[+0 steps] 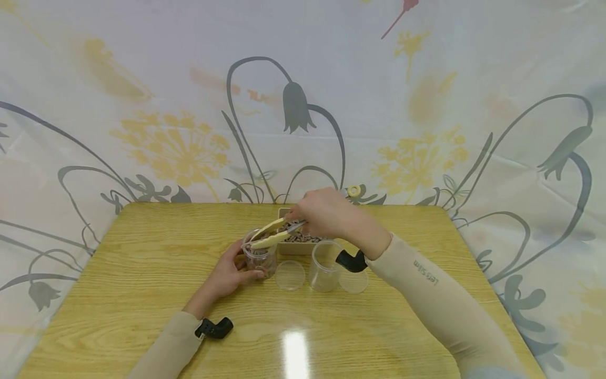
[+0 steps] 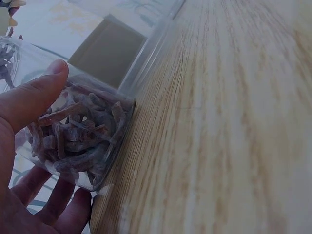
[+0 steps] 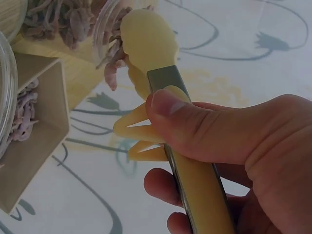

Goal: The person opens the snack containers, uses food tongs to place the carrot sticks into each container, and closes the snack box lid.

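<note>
My left hand grips a transparent plastic jar around its side, thumb on the near wall. Brownish dried strips fill its lower part in the left wrist view. In my right hand is a pair of yellow tongs with metal arms, thumb pressed along one arm. The tong tips are at the jar's mouth, with several strips beside them in the right wrist view; whether the tips pinch any, I cannot tell. Behind the jar, under my right hand, a beige rectangular tray holds more strips.
A second transparent jar stands right of the held one. Two round transparent lids lie on the wooden table: one lid between the jars, another lid farther right. A floral-patterned sheet hangs behind the table.
</note>
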{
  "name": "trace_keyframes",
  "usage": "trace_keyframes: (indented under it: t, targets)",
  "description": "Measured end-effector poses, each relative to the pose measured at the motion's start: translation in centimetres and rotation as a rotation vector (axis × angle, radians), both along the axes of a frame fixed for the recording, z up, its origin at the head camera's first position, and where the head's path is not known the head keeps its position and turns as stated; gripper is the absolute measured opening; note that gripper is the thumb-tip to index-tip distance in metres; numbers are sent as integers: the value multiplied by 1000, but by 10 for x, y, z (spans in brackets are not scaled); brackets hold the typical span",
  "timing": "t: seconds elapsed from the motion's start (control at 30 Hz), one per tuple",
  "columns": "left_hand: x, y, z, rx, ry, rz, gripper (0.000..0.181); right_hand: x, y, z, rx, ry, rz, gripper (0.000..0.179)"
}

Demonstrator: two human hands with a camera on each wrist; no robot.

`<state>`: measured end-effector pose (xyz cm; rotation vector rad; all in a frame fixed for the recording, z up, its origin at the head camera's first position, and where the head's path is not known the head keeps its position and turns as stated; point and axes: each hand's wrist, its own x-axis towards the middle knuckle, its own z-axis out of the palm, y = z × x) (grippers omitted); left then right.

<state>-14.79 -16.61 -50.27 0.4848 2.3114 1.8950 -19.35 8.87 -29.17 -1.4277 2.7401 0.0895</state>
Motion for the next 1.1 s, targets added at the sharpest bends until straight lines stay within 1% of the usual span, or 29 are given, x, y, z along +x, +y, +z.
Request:
trace_keyframes:
  t: [0.13, 0.23, 0.37, 0.47, 0.63, 0.77, 0.83, 0.93, 1.03, 1.1]
  targets:
    - [0, 0, 1, 0, 5, -6, 92, 2, -6, 1, 29, 55, 23, 37]
    - [0, -1, 2, -5, 15, -9, 91, 5, -12, 3, 70, 123, 58, 30]
    - [0, -1, 1, -2, 29, -11, 89, 9, -22, 6, 91, 227, 99, 19]
    - [0, -2, 1, 6, 37, -12, 87, 13, -29, 9, 110, 277, 104, 22]
    - [-1, -1, 0, 3, 49, -17, 86, 16, -39, 14, 201, 310, 97, 15]
    - [-1, -1, 0, 5, 55, -17, 87, 18, -45, 13, 233, 325, 94, 13]
    - [-1, -2, 0, 10, 52, -18, 87, 19, -49, 10, 239, 345, 103, 16]
    - [-1, -2, 0, 10, 55, -17, 87, 22, -54, 2, 253, 393, 137, 19]
    - [0, -2, -1, 4, 52, -13, 84, 23, -56, -4, 249, 420, 167, 22]
    - [0, -2, -1, 2, 44, -13, 83, 24, -56, -6, 243, 425, 165, 21]
